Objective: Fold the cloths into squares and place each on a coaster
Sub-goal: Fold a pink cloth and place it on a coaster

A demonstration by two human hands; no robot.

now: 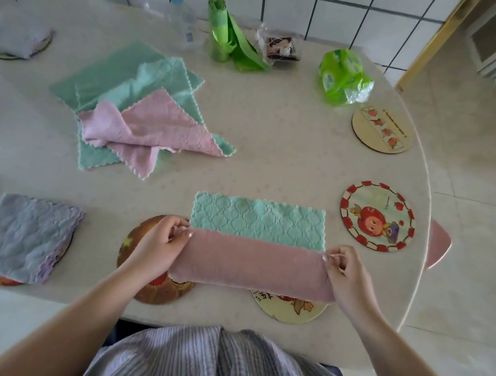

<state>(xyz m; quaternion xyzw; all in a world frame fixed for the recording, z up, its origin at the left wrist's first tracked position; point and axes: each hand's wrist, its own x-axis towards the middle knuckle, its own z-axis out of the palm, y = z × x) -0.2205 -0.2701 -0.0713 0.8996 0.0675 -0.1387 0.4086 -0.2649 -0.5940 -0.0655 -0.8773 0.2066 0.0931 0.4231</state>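
The person's left hand (164,240) and right hand (342,271) each pinch one end of a cloth (256,244) that is pink on one face and teal on the other, near the front edge of the bench (290,149). The cloth stretches straight between the two hands, its near part turned over so the pink face shows as a band toward the person while the teal face lies flat on the bench beyond the fingers. Under the left hand sits a brown coaster (141,256), and a yellow coaster (289,308) peeks out below the pink band near the right hand. Farther left, a folded grey cloth (21,237) rests on another coaster. A loose pile of teal and pink cloths (138,109) lies well beyond the hands, and two bare coasters, one with a red border (377,216) and one pale (382,129), sit to the right.
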